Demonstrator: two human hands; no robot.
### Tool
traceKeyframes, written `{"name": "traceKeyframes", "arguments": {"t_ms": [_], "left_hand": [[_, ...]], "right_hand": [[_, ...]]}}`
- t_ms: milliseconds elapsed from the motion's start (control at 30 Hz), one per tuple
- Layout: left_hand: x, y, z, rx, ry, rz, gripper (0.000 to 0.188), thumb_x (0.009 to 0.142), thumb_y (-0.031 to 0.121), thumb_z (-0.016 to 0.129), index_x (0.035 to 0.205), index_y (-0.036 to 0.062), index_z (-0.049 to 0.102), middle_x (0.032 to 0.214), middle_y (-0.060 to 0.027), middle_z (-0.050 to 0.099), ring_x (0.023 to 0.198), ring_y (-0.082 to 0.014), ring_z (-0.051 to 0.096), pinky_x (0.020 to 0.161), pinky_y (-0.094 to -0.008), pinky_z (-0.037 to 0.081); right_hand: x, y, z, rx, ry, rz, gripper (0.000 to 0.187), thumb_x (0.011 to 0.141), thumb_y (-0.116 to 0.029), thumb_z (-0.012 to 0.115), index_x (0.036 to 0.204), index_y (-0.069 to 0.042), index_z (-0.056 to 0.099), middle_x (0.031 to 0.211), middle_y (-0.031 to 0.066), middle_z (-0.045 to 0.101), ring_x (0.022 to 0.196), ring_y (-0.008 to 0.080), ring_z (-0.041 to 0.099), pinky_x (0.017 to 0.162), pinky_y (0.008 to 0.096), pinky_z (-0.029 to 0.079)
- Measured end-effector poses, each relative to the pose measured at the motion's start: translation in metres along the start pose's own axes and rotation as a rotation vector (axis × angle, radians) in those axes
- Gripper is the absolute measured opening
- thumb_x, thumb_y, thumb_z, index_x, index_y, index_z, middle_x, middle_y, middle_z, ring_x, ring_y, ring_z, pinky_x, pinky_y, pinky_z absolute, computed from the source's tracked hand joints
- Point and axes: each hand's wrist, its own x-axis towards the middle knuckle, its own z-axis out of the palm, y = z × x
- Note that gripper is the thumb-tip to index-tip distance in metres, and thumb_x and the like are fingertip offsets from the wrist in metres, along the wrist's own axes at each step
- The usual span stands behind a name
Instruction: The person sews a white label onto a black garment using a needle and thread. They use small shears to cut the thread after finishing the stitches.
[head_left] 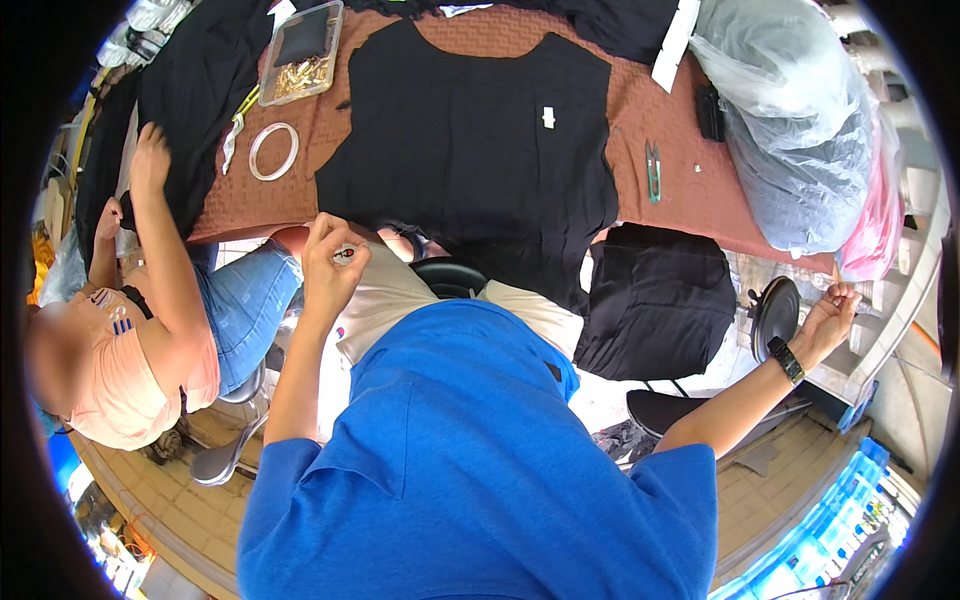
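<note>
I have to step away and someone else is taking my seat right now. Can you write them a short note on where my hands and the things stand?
Left hand: raised in front of the chest, fingers pinched on something small; what it is cannot be told.
Right hand: stretched out to the right, wrist in a dark watch, grip closed on a thin thing too small to identify.
Black garment: spread flat on the brown table, small white tag on it, untouched by either hand.
Snips lie to its right, a white tape ring and clear tray to its left.
A person on the left handles other black cloth.
Done or left: not evident.
</note>
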Motion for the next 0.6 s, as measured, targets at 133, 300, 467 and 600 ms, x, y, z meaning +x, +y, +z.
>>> {"name": "traceKeyframes", "arguments": {"t_ms": [133, 300, 467, 600], "left_hand": [[-0.004, 0.003, -0.002, 0.009, 0.044, -0.057, 0.009, 0.069, 0.000, 0.068, 0.074, -0.0020, 0.061, 0.085, -0.0090, 0.052, 0.083, -0.0247, 0.056, 0.074, -0.0335, 0.046], [-0.012, 0.003, 0.002, -0.041, -0.234, 0.067, 0.008, 0.073, 0.002, 0.070, 0.079, -0.0021, 0.068, 0.087, -0.0117, 0.058, 0.084, -0.0281, 0.061, 0.078, -0.0370, 0.050], [0.019, 0.036, 0.005, -0.136, -0.686, 0.125, 0.015, 0.081, 0.008, 0.073, 0.093, -0.0014, 0.072, 0.091, -0.0137, 0.065, 0.085, -0.0307, 0.066, 0.078, -0.0392, 0.054], [0.094, 0.079, 0.042, -0.206, -0.275, 0.156, 0.015, 0.084, 0.007, 0.073, 0.096, -0.0015, 0.070, 0.090, -0.0129, 0.062, 0.081, -0.0291, 0.066, 0.074, -0.0379, 0.054]], "right_hand": [[-0.008, 0.007, 0.013, -0.013, -0.053, 0.026, 0.011, 0.101, -0.010, 0.058, 0.100, 0.001, 0.057, 0.094, 0.0090, 0.057, 0.089, 0.0190, 0.054, 0.084, 0.0307, 0.048], [-0.013, 0.006, 0.017, -0.017, 0.081, -0.011, 0.012, 0.102, -0.010, 0.055, 0.101, 0.002, 0.057, 0.094, 0.0092, 0.058, 0.088, 0.0188, 0.054, 0.082, 0.0305, 0.048], [-0.051, -0.020, 0.099, -0.060, -0.115, -0.011, 0.011, 0.101, -0.007, 0.058, 0.107, 0.002, 0.057, 0.094, 0.0091, 0.058, 0.085, 0.0178, 0.055, 0.080, 0.0302, 0.048], [-0.117, -0.034, 0.191, 0.055, -0.378, 0.071, 0.014, 0.097, -0.003, 0.063, 0.108, 0.000, 0.057, 0.090, 0.0096, 0.059, 0.072, 0.0169, 0.056, 0.063, 0.0257, 0.050]]}}
